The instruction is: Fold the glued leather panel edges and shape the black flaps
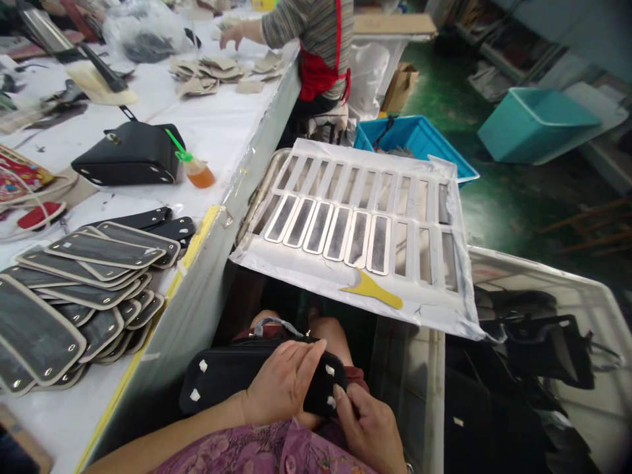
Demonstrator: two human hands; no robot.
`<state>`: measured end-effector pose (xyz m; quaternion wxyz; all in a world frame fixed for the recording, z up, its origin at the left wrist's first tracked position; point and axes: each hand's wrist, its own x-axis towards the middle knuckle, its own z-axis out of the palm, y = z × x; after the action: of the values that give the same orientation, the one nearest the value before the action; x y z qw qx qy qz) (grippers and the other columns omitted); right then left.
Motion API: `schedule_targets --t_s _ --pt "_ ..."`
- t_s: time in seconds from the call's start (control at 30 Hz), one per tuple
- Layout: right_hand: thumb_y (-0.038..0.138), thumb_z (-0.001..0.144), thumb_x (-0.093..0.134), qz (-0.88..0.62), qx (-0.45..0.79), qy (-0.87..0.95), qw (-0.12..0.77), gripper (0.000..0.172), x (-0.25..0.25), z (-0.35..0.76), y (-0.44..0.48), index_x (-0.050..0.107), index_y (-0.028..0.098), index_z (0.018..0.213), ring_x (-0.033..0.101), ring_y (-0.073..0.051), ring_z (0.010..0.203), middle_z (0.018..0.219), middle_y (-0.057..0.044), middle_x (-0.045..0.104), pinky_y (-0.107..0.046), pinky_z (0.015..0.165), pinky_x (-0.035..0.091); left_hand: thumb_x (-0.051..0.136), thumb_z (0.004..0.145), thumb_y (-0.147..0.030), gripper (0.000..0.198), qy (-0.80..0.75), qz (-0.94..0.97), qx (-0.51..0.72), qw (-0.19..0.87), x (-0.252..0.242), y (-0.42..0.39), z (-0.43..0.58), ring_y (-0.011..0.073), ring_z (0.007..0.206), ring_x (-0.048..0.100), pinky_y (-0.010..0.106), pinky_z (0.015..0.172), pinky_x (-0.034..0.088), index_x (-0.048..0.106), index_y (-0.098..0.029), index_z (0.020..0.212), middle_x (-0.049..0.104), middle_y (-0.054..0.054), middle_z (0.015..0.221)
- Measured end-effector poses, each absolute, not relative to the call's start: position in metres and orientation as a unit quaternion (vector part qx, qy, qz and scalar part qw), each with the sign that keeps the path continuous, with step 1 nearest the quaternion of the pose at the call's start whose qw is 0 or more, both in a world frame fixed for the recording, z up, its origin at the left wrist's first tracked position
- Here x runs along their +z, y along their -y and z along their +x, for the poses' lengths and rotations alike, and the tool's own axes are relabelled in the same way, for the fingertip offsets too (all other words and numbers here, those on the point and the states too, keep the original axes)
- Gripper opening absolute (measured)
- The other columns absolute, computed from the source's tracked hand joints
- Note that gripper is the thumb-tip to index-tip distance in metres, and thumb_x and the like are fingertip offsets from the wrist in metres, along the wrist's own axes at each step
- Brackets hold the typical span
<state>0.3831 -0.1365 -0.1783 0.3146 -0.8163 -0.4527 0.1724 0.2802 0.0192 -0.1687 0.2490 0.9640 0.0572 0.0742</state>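
Note:
A black handbag [227, 372] lies across my lap, its flat base facing up. Small white bits of tape or paper [195, 395] stick near the corners of that base. Across the bag's right half lies my left hand [286, 378], fingers together and reaching the far edge, steadying it. My right hand [368, 418] is closed at the bag's near right corner, thumb and forefinger pinched next to a white bit. The fingertips partly hide what is between them. Part of a handle shows behind the bag.
Framed dark panels [106, 250] are piled on the left table beside a finished black bag [131, 155] and a glue bottle [197, 171]. Ahead, a slotted white board [306, 270] carries several strips and a yellow scraper [372, 289]. A bin [582, 289] stands right; a co-worker [320, 46] sits beyond.

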Motion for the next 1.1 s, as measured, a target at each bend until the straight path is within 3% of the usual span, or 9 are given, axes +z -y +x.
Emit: schedule_targets --t_s 0.13,0.3,0.43,0.53,0.6,0.7,0.87,0.97,1.1 --pt "0.035 0.090 0.040 -0.824 0.219 0.435 0.289 0.037 -0.176 0.385 0.137 0.042 0.019 0.056 0.042 -0.009 0.039 0.048 0.001 0.047 -0.023 0.043 0.025 0.061 0.067 -0.049 0.079 -0.058 0.968 0.108 0.217 -0.166 -0.022 0.276 0.0300 0.113 0.045 0.040 0.094 0.039 0.033 -0.006 0.128 0.046 0.019 0.124" --pt "0.042 0.089 0.036 -0.831 0.282 0.416 0.240 0.041 -0.169 0.391 0.135 0.043 0.019 0.056 0.046 -0.012 0.042 0.048 0.000 0.049 -0.025 0.045 0.023 0.058 0.076 -0.046 0.038 0.008 0.968 0.162 0.192 -0.161 -0.023 0.269 0.0215 0.091 0.052 0.039 0.088 0.035 0.056 -0.018 0.103 0.060 0.004 0.094" --pt "0.052 0.086 0.038 -0.843 0.358 0.357 0.183 0.045 -0.165 0.401 0.133 0.041 0.020 0.055 0.046 -0.014 0.046 0.049 -0.001 0.049 -0.027 0.047 0.025 0.056 0.078 -0.046 0.044 0.029 0.983 0.108 0.148 -0.160 -0.020 0.266 0.0208 0.085 0.050 0.038 0.077 0.035 0.054 -0.016 0.110 0.059 0.004 0.090" --pt "0.052 0.082 0.047 -0.839 0.390 0.300 0.231 0.034 -0.166 0.405 0.128 0.048 0.021 0.068 0.050 -0.015 0.053 0.058 0.000 0.054 -0.026 0.051 0.034 0.056 0.079 -0.047 0.047 0.036 0.986 0.081 0.138 -0.161 -0.020 0.266 0.0210 0.087 0.049 0.037 0.076 0.035 0.052 -0.014 0.113 0.057 0.005 0.094" --pt "0.046 0.081 0.051 -0.813 0.410 0.280 0.305 0.026 -0.169 0.406 0.124 0.052 0.020 0.087 0.056 -0.017 0.067 0.075 -0.002 0.060 -0.026 0.060 0.042 0.057 0.079 -0.046 0.047 0.043 0.985 0.077 0.148 -0.162 -0.021 0.266 0.0208 0.088 0.049 0.036 0.076 0.036 0.051 -0.014 0.114 0.057 0.005 0.095" --pt "0.039 0.080 0.054 -0.761 0.443 0.282 0.381 0.031 -0.175 0.408 0.116 0.052 0.020 0.104 0.057 -0.019 0.089 0.099 -0.006 0.060 -0.028 0.075 0.046 0.060 0.078 -0.044 0.047 0.056 0.982 0.081 0.164 -0.162 -0.024 0.264 0.0207 0.086 0.050 0.034 0.073 0.040 0.052 -0.013 0.112 0.057 0.005 0.093" --pt "0.040 0.075 0.059 -0.654 0.561 0.279 0.424 0.040 -0.177 0.418 0.111 0.053 0.016 0.107 0.058 -0.021 0.089 0.102 -0.009 0.060 -0.031 0.073 0.047 0.056 0.084 -0.033 0.028 0.106 0.968 0.132 0.183 -0.162 -0.028 0.248 0.0185 0.088 0.054 0.028 0.070 0.045 0.056 -0.012 0.103 0.060 0.006 0.093" --pt "0.038 0.073 0.060 -0.631 0.593 0.292 0.406 0.042 -0.173 0.425 0.110 0.052 0.014 0.107 0.056 -0.021 0.088 0.100 -0.009 0.059 -0.032 0.073 0.046 0.051 0.088 -0.024 0.018 0.120 0.962 0.152 0.193 -0.163 -0.029 0.236 0.0173 0.096 0.054 0.026 0.075 0.046 0.058 -0.014 0.101 0.062 0.005 0.101" --pt "0.033 0.070 0.061 -0.653 0.577 0.376 0.314 0.038 -0.165 0.434 0.104 0.054 0.014 0.102 0.054 -0.020 0.089 0.097 -0.007 0.058 -0.032 0.079 0.044 0.047 0.090 -0.019 0.017 0.125 0.961 0.146 0.197 -0.161 -0.030 0.231 0.0168 0.098 0.054 0.026 0.079 0.046 0.060 -0.015 0.100 0.063 0.004 0.104"
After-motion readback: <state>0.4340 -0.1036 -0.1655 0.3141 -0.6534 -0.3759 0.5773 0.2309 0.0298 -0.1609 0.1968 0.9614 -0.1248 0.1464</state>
